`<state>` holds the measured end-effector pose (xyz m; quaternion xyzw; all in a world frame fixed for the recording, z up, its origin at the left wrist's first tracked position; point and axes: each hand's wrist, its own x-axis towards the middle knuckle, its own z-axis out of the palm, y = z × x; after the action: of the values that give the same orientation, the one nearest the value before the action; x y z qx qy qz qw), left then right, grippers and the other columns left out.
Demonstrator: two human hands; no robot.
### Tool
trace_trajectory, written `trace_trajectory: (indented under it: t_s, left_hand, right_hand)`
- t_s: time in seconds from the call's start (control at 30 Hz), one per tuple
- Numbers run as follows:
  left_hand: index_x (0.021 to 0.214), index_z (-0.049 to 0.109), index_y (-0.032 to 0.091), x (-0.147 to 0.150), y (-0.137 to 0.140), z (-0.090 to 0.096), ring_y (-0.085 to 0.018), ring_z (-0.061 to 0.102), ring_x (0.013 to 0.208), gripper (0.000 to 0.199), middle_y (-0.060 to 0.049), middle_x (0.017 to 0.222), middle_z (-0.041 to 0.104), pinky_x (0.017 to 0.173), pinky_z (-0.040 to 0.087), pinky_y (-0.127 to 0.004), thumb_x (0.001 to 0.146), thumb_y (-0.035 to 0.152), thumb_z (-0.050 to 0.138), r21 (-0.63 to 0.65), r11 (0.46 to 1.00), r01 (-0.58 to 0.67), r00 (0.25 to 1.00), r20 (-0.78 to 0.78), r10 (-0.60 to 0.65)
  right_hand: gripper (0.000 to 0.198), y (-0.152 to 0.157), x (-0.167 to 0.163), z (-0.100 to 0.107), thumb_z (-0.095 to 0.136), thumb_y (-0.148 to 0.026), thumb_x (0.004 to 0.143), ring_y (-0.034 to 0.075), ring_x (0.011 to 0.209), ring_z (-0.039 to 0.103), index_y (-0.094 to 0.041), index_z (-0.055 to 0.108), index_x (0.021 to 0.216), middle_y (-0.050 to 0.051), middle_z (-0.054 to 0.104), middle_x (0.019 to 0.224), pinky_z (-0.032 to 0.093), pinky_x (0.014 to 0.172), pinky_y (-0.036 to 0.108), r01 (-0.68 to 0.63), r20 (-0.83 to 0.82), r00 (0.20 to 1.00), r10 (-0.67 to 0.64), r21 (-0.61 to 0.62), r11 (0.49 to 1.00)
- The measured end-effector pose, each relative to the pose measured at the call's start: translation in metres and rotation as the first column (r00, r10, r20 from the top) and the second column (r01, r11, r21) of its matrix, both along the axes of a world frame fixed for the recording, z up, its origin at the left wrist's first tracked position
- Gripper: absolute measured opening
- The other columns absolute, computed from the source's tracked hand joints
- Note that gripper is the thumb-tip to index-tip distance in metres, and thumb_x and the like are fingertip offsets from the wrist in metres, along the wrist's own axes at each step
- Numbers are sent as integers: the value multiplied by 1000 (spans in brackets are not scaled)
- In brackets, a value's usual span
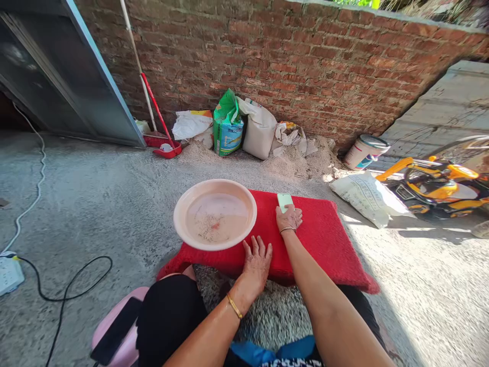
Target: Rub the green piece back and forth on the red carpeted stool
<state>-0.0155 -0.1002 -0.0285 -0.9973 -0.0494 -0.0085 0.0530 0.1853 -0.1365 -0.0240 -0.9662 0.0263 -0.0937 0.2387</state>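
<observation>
On the red cloth (321, 239), my right hand (289, 218) is closed over the near end of a pale green, flat rectangular piece (284, 199). Whether that piece is a soap bar, a sponge or something else I cannot tell. My left hand (257, 262) lies with its fingers spread on the cloth's near edge and holds nothing. Its fingertips are close to the rim of a pale pink basin (250, 232). Shallow water stands in the basin, with brownish bits and a small reddish spot at the bottom.
Against the brick wall (267, 56) stand a green and blue sack (228, 130), a white sack (260, 132) and a red dustpan (168, 149). A yellow ride-on toy (451, 186) and a bucket (364, 152) are at right. A dark phone (116, 331) lies on something pink at lower left.
</observation>
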Motion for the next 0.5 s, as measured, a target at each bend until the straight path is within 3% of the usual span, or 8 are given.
trace_trajectory:
  t_s: [0.13, 0.27, 0.33, 0.5]
  left_hand:
    - [140, 40, 20, 1, 0, -1, -40, 34, 133, 61, -22, 144, 37, 102, 25, -68, 84, 35, 57, -35, 999, -5, 1000, 22, 6]
    - [140, 41, 20, 3, 0, -5, -40, 34, 132, 60, -21, 144, 39, 101, 24, -68, 84, 36, 57, -43, 999, -15, 999, 29, 16]
    - [139, 42, 20, 1, -2, -8, -40, 35, 131, 56, -22, 142, 40, 101, 25, -68, 86, 35, 54, -28, 999, -24, 998, 50, 25]
    - [134, 48, 23, -4, -7, -13, -38, 43, 127, 44, -19, 136, 47, 97, 30, -65, 92, 29, 36, 85, 995, -49, 979, 201, 31]
  right_hand:
    - [37, -16, 11, 0, 61, -48, 78, 25, 99, 50, -25, 60, 107, 9, 52, 105, 40, 80, 34, -70, -15, 997, 70, -15, 997]
    - [39, -22, 16, -2, 56, -49, 80, 28, 102, 49, -24, 60, 109, 12, 50, 110, 41, 81, 37, 95, -6, 995, -95, 7, 995]
    - [42, -22, 13, -1, 55, -50, 80, 30, 104, 49, -23, 60, 110, 14, 50, 111, 41, 84, 40, 106, -7, 994, -106, 26, 994]
    - [42, -25, 16, -15, 61, -54, 72, 31, 102, 53, -28, 65, 104, 14, 56, 107, 39, 84, 45, -74, 104, 992, 71, 27, 997]
